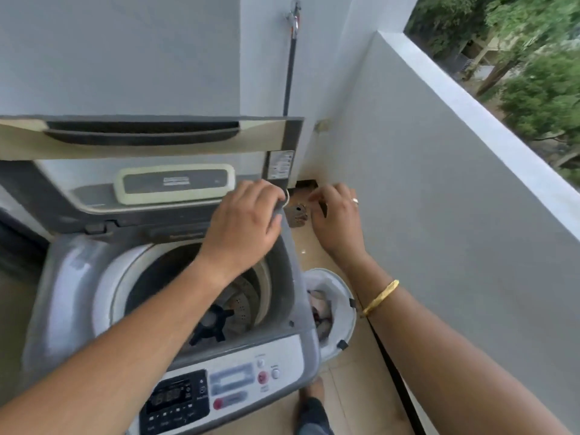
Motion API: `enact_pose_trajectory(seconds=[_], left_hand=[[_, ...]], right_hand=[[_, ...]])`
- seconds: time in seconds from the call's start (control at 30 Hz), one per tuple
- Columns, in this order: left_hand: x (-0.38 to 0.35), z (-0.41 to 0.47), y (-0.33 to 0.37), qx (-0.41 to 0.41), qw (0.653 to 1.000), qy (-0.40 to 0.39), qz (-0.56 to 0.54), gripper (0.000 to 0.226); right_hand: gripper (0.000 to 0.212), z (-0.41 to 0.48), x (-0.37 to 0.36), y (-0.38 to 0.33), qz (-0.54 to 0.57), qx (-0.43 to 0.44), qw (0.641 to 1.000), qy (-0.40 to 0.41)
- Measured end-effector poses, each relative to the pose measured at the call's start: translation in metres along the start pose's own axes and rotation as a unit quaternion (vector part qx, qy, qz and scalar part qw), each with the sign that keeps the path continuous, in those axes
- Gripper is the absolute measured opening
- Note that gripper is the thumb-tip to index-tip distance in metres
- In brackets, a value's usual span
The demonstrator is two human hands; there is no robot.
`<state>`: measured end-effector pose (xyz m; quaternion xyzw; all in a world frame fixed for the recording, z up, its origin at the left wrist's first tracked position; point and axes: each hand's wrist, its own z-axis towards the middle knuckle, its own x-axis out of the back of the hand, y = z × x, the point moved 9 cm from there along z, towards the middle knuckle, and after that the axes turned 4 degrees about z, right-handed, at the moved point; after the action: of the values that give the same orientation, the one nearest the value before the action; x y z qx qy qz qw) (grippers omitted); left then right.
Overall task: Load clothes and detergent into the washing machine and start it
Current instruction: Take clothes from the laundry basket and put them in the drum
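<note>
The grey top-load washing machine [292,277] stands with its lid [150,146] folded up against the wall. Its drum [238,306] shows only the black agitator, no clothes. My left hand [244,227] reaches across the tub, and its fingers curl over the machine's rear right corner, next to a small white loop [287,196]. My right hand [337,215] hovers just past that corner with bent fingers. A small dark shape sits under its thumb; I cannot tell whether it is held. A white laundry basket [346,296] with clothes stands on the floor to the machine's right.
The control panel [226,384] with red buttons faces me at the front. A tap and dark hose [290,58] run down the wall behind. The balcony wall [439,183] closes the right side. A floor drain [298,215] lies in the corner, and my foot [314,409] is on the tiles.
</note>
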<state>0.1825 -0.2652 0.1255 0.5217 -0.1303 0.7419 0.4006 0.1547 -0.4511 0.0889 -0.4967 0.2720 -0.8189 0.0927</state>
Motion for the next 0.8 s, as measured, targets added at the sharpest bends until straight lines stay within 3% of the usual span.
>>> enact_pose_trajectory(seconds=[0.27,0.53,0.67,0.8], left_hand=[[-0.185,0.044,0.098,0.056,0.99,-0.13,0.0,0.066],[-0.317,0.025,0.124,0.191,0.958,-0.213,-0.007,0.059],[-0.412,-0.041,0.122,0.296,0.903,-0.312,-0.02,0.043],[-0.511,-0.126,0.118,0.372,0.828,-0.418,-0.029,0.043]], right_hand=[[0.043,-0.034,-0.022,0.183,-0.083,-0.056,0.988,-0.12],[0.044,-0.054,-0.052,0.303,-0.074,-0.073,0.976,-0.191],[0.033,-0.115,-0.122,0.36,-0.069,-0.117,0.953,-0.27],[0.032,-0.189,-0.217,0.422,-0.053,-0.175,0.914,-0.364]])
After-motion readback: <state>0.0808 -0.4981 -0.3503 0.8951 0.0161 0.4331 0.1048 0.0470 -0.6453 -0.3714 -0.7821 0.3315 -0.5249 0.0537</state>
